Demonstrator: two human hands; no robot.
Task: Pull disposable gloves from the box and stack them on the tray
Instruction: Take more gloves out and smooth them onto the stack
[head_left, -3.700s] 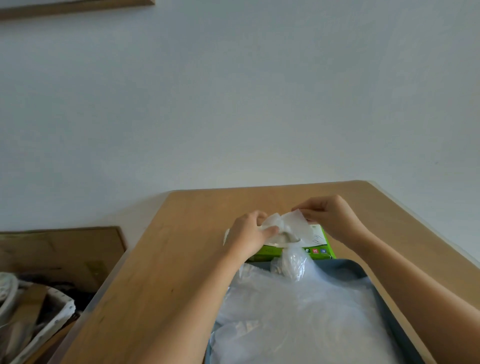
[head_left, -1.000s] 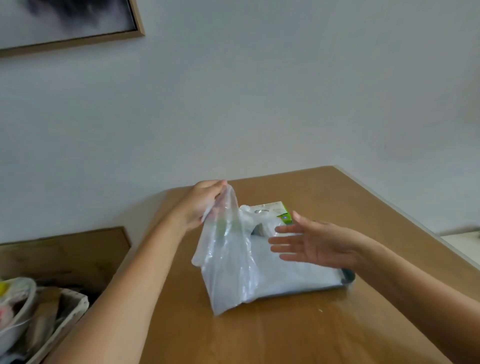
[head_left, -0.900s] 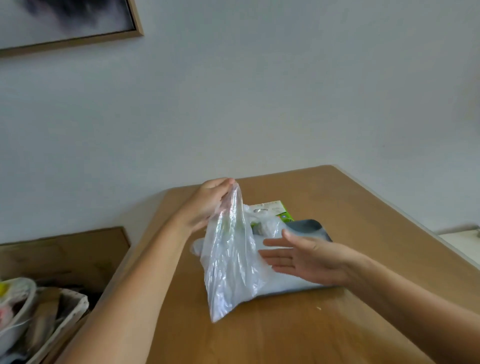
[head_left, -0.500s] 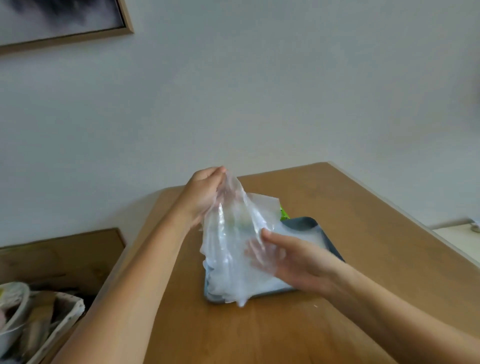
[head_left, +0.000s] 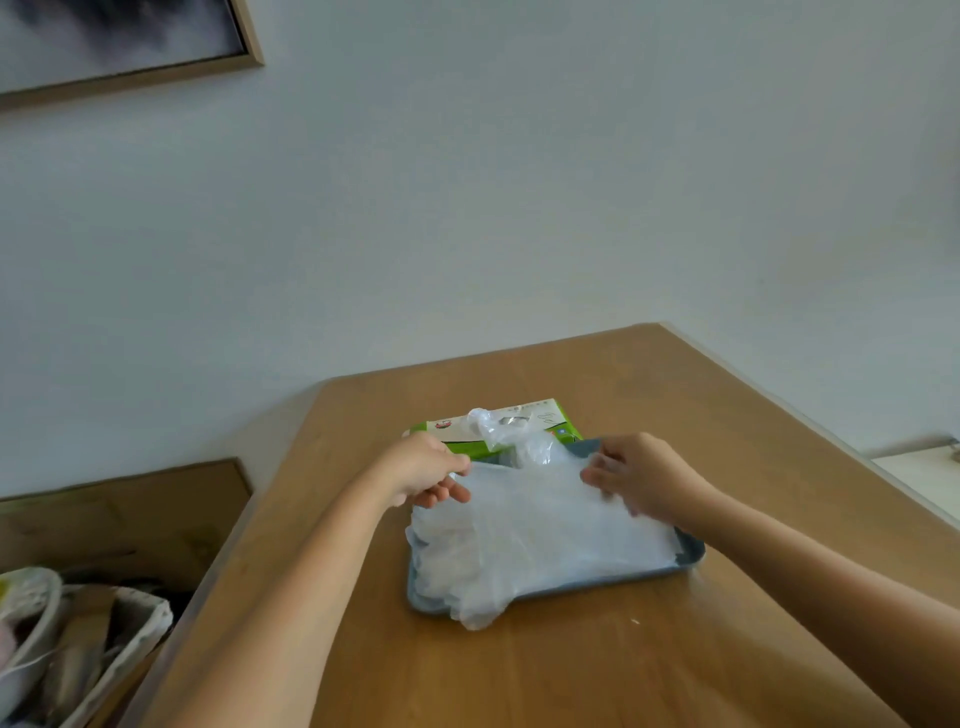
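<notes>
A glove (head_left: 540, 519) is pinched at its far corners by the fingers of the left hand (head_left: 431, 470) and right hand (head_left: 636, 475), so it is spread flat on the tray (head_left: 597, 583).

A framed picture (head_left: 119, 47) hangs high; perhaps a basket (head_left: 132, 631) lower left.

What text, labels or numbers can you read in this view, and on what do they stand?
No text here can be read.
On the glove box: a red mark, grey print on the white top and small coloured squares, all too small and blurred to read.
On the gloves, the tray and the framed picture: no lettering shows.
</notes>
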